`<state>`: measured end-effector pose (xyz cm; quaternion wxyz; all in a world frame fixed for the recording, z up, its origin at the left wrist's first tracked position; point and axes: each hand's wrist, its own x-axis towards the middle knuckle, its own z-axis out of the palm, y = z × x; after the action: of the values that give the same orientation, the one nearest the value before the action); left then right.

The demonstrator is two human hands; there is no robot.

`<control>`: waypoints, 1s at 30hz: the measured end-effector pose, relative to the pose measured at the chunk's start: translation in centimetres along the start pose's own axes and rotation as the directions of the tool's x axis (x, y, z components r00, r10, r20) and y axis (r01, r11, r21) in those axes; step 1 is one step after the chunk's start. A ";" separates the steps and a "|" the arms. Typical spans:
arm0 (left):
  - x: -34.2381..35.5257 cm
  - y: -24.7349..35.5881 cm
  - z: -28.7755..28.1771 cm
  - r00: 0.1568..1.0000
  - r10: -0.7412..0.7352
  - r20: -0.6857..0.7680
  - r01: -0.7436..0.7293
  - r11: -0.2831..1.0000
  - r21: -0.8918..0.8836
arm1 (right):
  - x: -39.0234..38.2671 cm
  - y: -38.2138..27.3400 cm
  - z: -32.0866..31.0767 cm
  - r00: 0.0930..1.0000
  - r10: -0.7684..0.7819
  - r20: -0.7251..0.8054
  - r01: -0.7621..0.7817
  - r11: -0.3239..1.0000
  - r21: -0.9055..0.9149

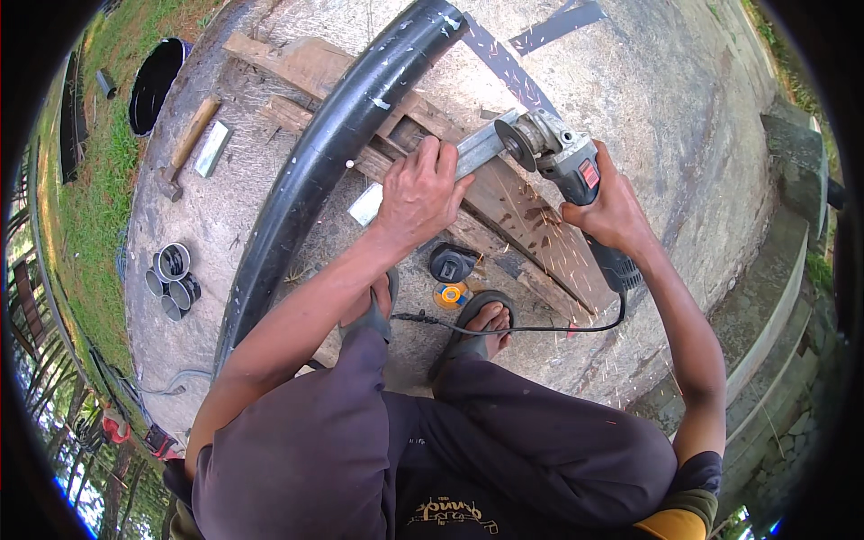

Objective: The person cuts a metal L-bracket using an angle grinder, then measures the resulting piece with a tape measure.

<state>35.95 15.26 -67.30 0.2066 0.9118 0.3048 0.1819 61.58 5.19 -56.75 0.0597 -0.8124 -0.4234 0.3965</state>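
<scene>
Silver bar, diagonal toward upper right

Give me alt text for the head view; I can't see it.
The right hand holds a sparking angle grinder at the end of a metal bar held by the left hand. A curved black pipe crosses over wooden planks.

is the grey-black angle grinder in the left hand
No, the right hand grips the grinder; the left hand holds a silver metal bar.

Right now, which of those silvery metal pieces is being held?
The long bar gripped by the left hand, reaching toward the grinder in the right hand. The short piece lies untouched beside the hammer.
</scene>
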 end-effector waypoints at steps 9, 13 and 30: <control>0.0 0.0 0.1 1.000 0.002 -0.005 -0.002 1.000 0.001 | 0.4 0.6 0.4 0.999 -0.041 -0.030 0.041 0.999 0.012; -0.1 0.0 0.0 1.000 0.006 0.000 -0.006 1.000 0.012 | 0.5 0.4 0.5 0.997 -0.060 -0.047 0.061 0.998 0.020; 0.1 0.2 0.1 1.000 0.008 0.006 -0.008 1.000 0.016 | 0.8 -0.2 0.0 1.000 -0.011 -0.002 0.011 1.000 0.014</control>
<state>36.20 15.11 -67.29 0.1995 0.9151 0.3021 0.1776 61.73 5.85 -57.13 0.0677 -0.8100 -0.4251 0.3983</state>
